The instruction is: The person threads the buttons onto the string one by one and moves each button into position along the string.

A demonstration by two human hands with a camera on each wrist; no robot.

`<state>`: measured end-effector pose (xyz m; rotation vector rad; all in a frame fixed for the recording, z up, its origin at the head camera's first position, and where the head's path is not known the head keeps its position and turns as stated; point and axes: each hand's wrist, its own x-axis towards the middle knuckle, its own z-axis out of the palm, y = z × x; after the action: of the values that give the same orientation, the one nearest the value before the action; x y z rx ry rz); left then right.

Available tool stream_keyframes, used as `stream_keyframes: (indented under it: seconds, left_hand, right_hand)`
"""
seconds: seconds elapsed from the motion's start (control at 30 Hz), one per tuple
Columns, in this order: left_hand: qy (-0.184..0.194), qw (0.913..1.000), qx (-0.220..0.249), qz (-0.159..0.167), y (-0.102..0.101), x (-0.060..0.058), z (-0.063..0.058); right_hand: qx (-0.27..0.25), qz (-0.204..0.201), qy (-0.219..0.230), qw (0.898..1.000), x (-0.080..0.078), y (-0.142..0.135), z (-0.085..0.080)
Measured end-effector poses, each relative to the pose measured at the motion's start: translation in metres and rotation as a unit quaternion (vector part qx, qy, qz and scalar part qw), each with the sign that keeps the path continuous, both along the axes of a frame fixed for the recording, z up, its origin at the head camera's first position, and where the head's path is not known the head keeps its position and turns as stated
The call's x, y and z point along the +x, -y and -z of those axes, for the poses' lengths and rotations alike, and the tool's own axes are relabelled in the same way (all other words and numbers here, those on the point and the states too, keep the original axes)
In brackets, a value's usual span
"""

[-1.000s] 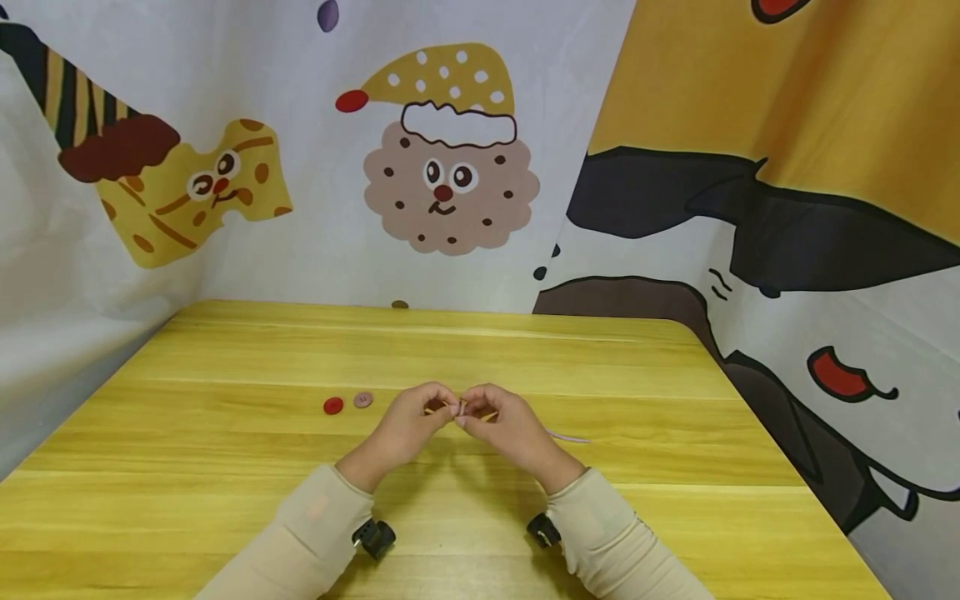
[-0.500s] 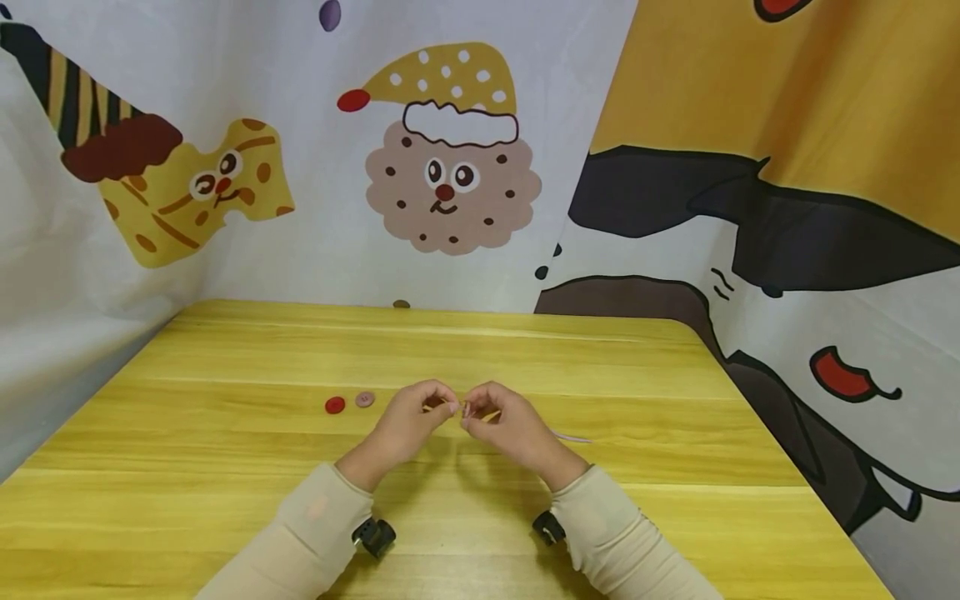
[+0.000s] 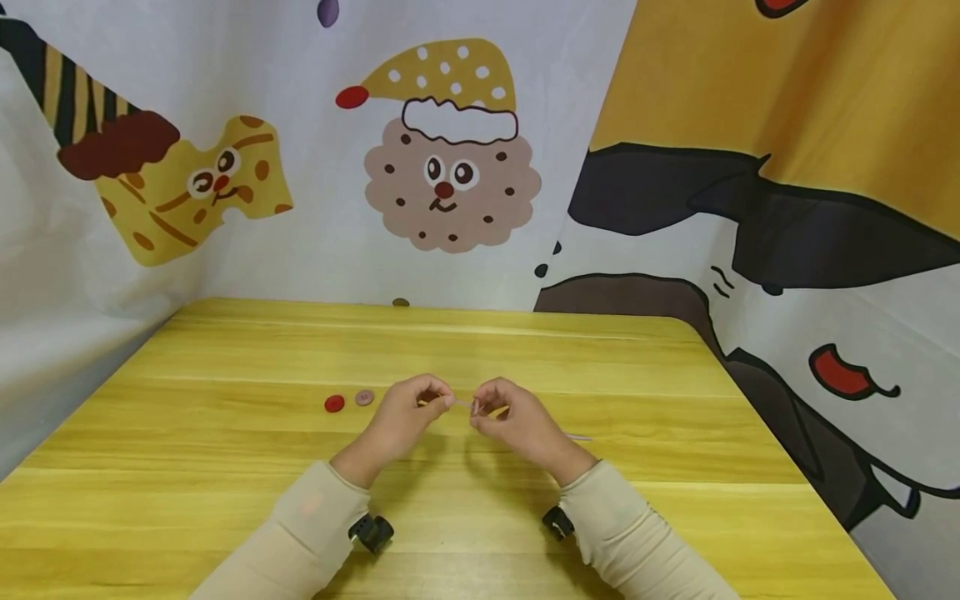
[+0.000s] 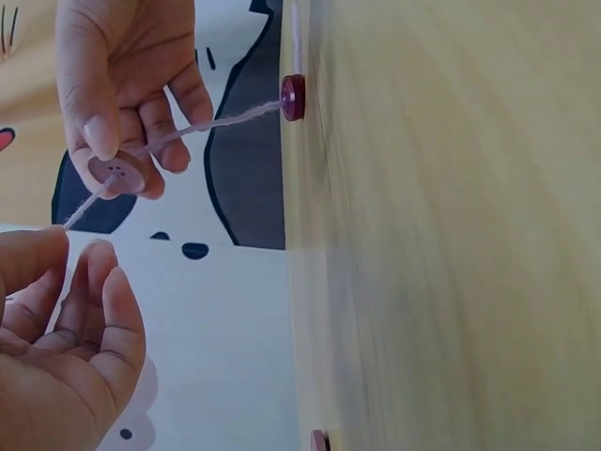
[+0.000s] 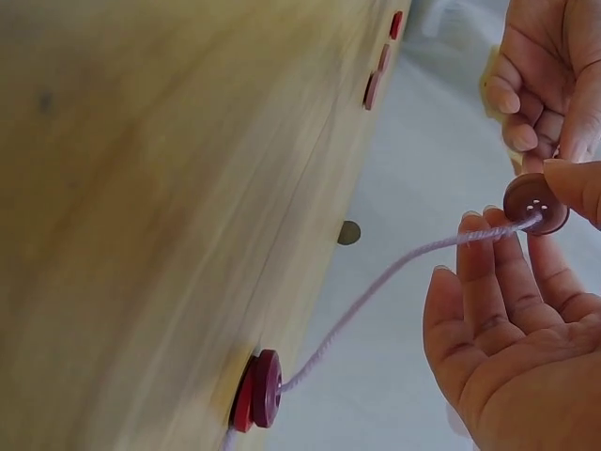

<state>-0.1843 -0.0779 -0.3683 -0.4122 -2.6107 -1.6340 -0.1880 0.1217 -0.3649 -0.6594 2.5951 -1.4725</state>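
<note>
In the left wrist view my right hand pinches a dusty pink button with several small holes. A pale lilac yarn passes through one hole. My left hand pinches the yarn's end just past the button, and the stretch between is taut. From the button's other side, the yarn sags down to a dark maroon button and a bright red button threaded on it, low at the tabletop. In the head view, my left hand and right hand are a little apart above the table.
On the wooden table, a loose red button and a pink button lie left of the hands. The yarn's tail lies right of the right wrist. A printed curtain hangs behind the table.
My hands have drawn apart from fingertips nearly touching. The right hand has moved right with the pink button, and a short length of yarn now shows between them.
</note>
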Motion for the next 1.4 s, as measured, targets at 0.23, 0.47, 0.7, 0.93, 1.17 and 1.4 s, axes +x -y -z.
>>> stream_keyframes:
  seconds: [0.23,0.47,0.7,0.93,1.17,1.4]
  left_hand:
    - [0.007,1.0,0.001,-0.001,0.001,0.001,-0.002]
    - [0.016,0.9999,0.005,-0.005,0.003,0.002,-0.004]
    - [0.023,0.9996,0.011,-0.01,0.004,0.002,-0.006]
    - [0.024,0.9995,0.018,-0.005,0.004,0.002,-0.007]
    - [0.029,0.9994,0.018,-0.011,0.007,0.003,-0.007]
    - [0.035,0.9991,0.019,-0.011,0.009,0.003,-0.006]
  right_hand:
    - [0.008,0.007,0.007,1.0,-0.004,-0.006,0.0]
    - [0.025,0.014,0.01,1.0,-0.006,-0.013,0.001]
    - [0.028,0.023,0.015,0.999,-0.009,-0.018,0.003]
    - [0.036,0.028,0.018,0.999,-0.012,-0.024,0.004]
    - [0.043,0.023,0.026,0.998,-0.016,-0.029,0.006]
    - [0.049,0.016,0.028,0.998,-0.018,-0.034,0.007]
